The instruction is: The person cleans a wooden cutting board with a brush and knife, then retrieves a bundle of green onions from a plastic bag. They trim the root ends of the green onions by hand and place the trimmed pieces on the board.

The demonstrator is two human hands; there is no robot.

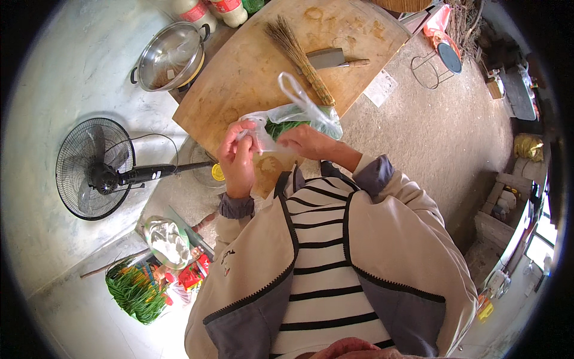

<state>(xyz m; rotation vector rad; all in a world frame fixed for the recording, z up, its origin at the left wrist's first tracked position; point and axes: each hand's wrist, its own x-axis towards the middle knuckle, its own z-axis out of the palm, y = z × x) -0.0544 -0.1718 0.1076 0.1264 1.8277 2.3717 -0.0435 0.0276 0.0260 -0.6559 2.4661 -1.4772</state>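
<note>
A translucent plastic bag (pixel 287 114) with green leafy stalks (pixel 283 127) inside lies at the near edge of a wooden table (pixel 224 85). My left hand (pixel 237 155) pinches the bag's left end between thumb and fingers. At the bag's near side is my right hand (pixel 305 141), slightly blurred, its fingertips against the plastic; whether they grip it is unclear. One handle loop of the bag stands up. Beyond it lie a bundled straw whisk broom (pixel 305 65) and a cleaver (pixel 329 58) with a wooden handle.
A steel pot (pixel 168 58) with black handles stands at the table's far left, near filled plastic bottles (pixel 193 11). A black standing fan (pixel 101 170) is on the left. Green stalks (pixel 134 291) and red packets (pixel 193 273) lie lower left. A round stool (pixel 448 58) stands beyond the table's right side.
</note>
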